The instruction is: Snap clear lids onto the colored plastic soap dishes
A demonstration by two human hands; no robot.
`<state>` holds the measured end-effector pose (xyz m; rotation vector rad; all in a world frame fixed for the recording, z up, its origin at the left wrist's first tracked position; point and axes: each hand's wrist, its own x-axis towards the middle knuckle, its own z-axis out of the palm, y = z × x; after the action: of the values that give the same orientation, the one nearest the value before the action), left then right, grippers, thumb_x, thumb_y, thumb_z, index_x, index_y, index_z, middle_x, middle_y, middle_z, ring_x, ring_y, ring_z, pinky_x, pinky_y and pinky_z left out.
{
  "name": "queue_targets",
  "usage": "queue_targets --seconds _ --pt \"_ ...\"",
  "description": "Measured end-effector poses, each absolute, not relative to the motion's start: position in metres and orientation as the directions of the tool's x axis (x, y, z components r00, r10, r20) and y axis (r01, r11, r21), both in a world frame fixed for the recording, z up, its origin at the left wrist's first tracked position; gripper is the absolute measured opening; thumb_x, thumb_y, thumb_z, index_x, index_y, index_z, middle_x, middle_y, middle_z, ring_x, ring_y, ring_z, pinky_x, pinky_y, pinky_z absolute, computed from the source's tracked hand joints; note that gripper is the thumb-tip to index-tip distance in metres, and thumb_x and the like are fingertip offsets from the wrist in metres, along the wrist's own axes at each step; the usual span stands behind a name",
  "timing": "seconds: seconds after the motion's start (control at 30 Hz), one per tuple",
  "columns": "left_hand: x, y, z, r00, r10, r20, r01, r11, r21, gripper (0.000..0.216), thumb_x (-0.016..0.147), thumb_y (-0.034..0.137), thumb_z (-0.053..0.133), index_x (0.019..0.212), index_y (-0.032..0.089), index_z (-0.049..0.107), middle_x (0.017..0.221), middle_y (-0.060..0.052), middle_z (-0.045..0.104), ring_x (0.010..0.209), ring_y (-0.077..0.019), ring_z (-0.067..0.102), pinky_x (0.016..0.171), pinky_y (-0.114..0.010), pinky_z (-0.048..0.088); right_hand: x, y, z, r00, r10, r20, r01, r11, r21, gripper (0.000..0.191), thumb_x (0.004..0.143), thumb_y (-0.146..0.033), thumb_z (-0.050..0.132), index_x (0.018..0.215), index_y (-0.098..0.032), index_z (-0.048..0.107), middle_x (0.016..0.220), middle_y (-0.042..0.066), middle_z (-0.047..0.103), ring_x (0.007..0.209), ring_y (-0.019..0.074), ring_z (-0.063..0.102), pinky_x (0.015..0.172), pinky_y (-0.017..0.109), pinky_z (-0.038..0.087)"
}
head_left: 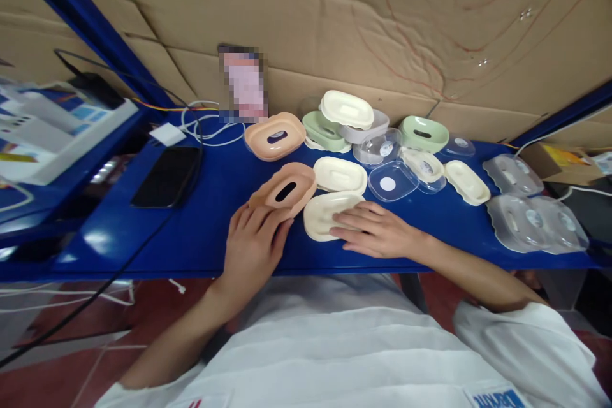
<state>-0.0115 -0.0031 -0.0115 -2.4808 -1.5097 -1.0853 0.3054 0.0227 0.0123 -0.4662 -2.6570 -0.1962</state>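
My left hand (pixel 253 245) is closed round the near edge of an orange soap dish (pixel 301 180), which is tilted and has a dark oval slot in its base. To its right, the outstretched fingers of my right hand (pixel 377 229) lie over a cream oval insert (pixel 318 213). Directly behind that insert is a second cream insert (pixel 340 174). Another orange dish (pixel 258 140) lies farther back. Part of the held dish's near rim is hidden by my left fingers.
Behind my hands are green dishes (pixel 425 131), a cream piece on top (pixel 347 108) and clear lids (pixel 393 180). Several clear-covered pieces (pixel 516 223) sit at right. A black phone (pixel 167 178) with cables lies left on the blue table (pixel 191 248). Cardboard (pixel 306 25) stands behind.
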Motion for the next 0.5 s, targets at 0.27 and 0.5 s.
queue_targets --seconds 0.27,0.5 --pt "-0.025 -0.031 0.018 0.271 0.848 0.456 0.427 -0.53 0.732 0.037 0.116 0.04 0.048 0.15 0.03 0.056 0.126 -0.007 0.073 0.106 -0.0218 0.073 0.088 -0.034 0.064 0.321 0.01 -0.01 -0.814 0.437 0.384 0.485 0.874 0.033 0.063 0.095 -0.044 0.084 0.143 -0.075 0.056 0.137 -0.011 0.075 0.132 0.0285 0.069 0.12 0.061 0.051" --pt "-0.014 -0.022 0.002 0.443 0.879 0.176 0.242 -0.306 0.921 0.043 0.119 0.045 0.034 0.157 0.033 0.049 0.137 -0.01 0.067 0.118 -0.0243 0.072 0.093 -0.038 0.066 0.319 0.014 0.021 -0.822 0.34 0.457 0.402 0.915 0.041 0.056 0.1 -0.03 0.078 0.148 -0.056 0.064 0.136 -0.008 0.077 0.136 0.0276 0.068 0.117 0.05 0.055"
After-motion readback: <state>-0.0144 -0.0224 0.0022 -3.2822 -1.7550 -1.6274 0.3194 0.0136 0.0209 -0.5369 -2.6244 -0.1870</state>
